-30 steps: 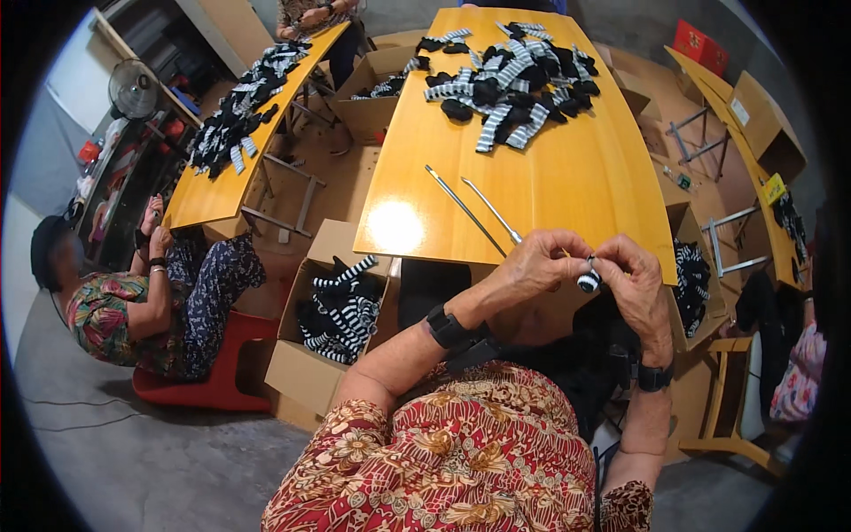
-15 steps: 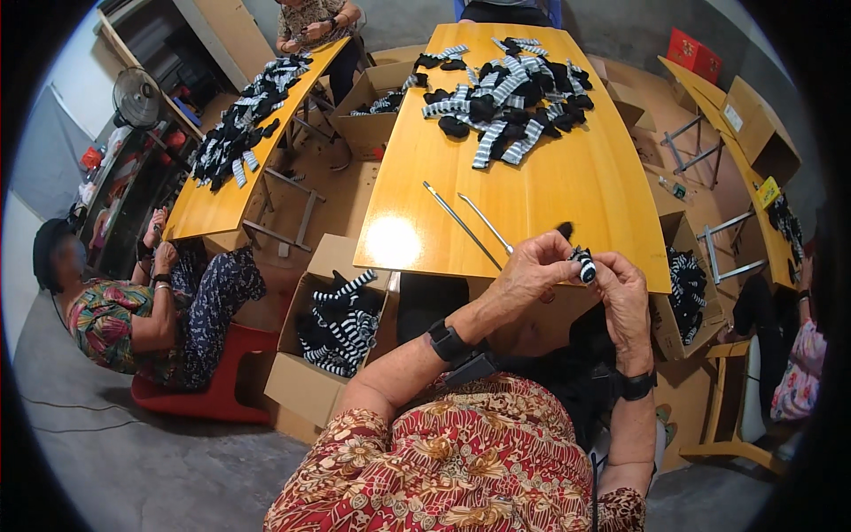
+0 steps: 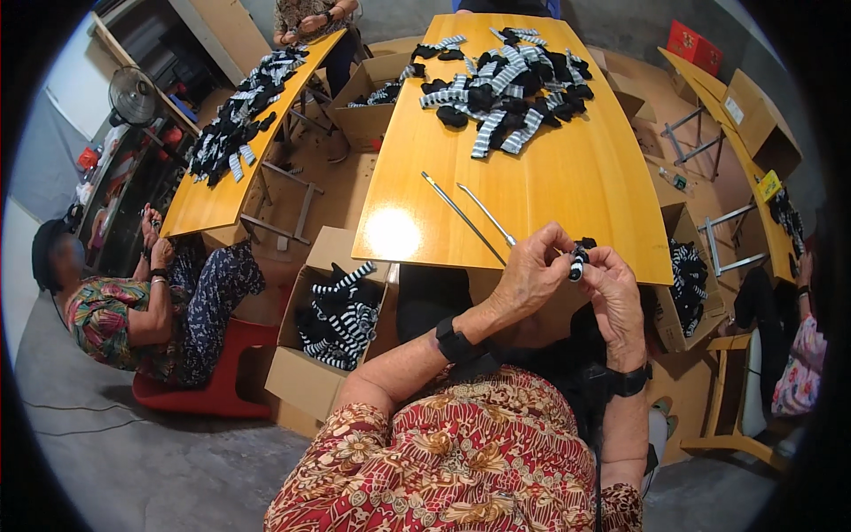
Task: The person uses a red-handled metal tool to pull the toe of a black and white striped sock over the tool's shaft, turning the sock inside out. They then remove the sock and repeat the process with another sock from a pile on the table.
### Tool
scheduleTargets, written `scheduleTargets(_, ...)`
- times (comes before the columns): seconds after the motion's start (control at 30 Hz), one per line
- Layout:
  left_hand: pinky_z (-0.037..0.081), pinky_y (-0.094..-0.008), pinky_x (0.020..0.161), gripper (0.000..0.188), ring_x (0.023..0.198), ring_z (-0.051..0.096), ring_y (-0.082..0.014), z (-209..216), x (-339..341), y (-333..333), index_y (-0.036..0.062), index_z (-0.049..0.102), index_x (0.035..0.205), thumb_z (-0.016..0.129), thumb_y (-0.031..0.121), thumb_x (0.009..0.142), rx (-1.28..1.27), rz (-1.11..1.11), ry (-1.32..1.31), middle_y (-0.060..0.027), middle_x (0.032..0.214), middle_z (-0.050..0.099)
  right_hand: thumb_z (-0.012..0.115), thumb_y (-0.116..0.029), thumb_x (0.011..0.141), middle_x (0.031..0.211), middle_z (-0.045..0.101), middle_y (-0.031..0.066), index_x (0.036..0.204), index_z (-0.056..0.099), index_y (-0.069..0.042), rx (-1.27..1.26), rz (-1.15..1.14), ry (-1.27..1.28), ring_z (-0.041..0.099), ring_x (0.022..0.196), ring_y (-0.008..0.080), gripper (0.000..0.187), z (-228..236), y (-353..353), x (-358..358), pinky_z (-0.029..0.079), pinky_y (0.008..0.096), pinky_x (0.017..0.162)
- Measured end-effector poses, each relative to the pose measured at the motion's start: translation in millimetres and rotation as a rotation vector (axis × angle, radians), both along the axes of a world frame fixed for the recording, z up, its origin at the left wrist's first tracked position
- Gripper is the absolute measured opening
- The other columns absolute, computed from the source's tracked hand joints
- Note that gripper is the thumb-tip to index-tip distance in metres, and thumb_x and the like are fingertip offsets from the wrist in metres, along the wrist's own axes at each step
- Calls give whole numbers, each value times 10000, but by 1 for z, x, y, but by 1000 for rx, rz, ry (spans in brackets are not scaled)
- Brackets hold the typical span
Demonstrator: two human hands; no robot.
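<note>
Over the near edge of the yellow table (image 3: 585,191), a small black-and-white striped knitted sock (image 3: 578,264) is bunched up between my hands. My left hand (image 3: 532,270) pinches it from the left, thumb and forefinger together. From the other side, the fingertips of my right hand (image 3: 613,282) also close on it. Just beyond my left hand lie two thin metal rods, a longer dark one (image 3: 463,219) and a shorter shiny one (image 3: 487,215). A loose heap of striped and black socks (image 3: 510,93) covers the table's far part.
Cardboard boxes of striped socks stand left (image 3: 306,381) and right (image 3: 665,306) of me. A co-worker (image 3: 133,310) sits at the left table (image 3: 199,208), which bears another sock heap (image 3: 239,124). Other people work at the far left and far right. A fan (image 3: 133,96) stands at left.
Both hands have shifted slightly, and the bunched sock between them has turned and moved a little left and up. The dark tip that stuck up beyond it no longer shows there.
</note>
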State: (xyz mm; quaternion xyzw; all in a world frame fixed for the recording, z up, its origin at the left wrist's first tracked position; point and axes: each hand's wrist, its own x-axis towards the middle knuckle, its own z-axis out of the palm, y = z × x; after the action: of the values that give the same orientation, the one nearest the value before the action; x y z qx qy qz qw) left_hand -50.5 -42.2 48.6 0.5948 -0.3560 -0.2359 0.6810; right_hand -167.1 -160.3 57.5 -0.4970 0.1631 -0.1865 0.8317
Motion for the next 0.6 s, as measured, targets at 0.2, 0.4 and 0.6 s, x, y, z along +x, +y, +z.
scheduleTargets(0.2, 424, -203, 510, 65, 607, 524, -36, 2, -6, -4, 14, 545, 958, 565, 27, 898, -58, 80, -167, 16, 740, 586, 667, -47, 867, 850, 611, -25, 969, 616, -37, -56, -71, -11, 533, 732, 43, 115, -6, 2, -2, 427, 184, 656)
scheduleTargets(0.4, 421, -184, 553, 144, 657, 517, -23, 11, 1, 5, 50, 625, 1014, 617, 164, 927, -20, -198, 167, 26, 756, 586, 645, -36, 876, 797, 580, -36, 870, 634, -37, -309, -162, -23, 509, 726, 39, 12, 3, 1, -6, 409, 186, 675)
scheduleTargets(0.6, 413, -189, 540, 180, 639, 529, -34, 6, 2, 3, 80, 612, 992, 596, 254, 951, 111, -183, 331, 31, 743, 589, 618, -39, 891, 780, 561, -29, 850, 602, -24, -522, -281, 28, 512, 743, 57, 47, 9, 14, -2, 418, 207, 697)
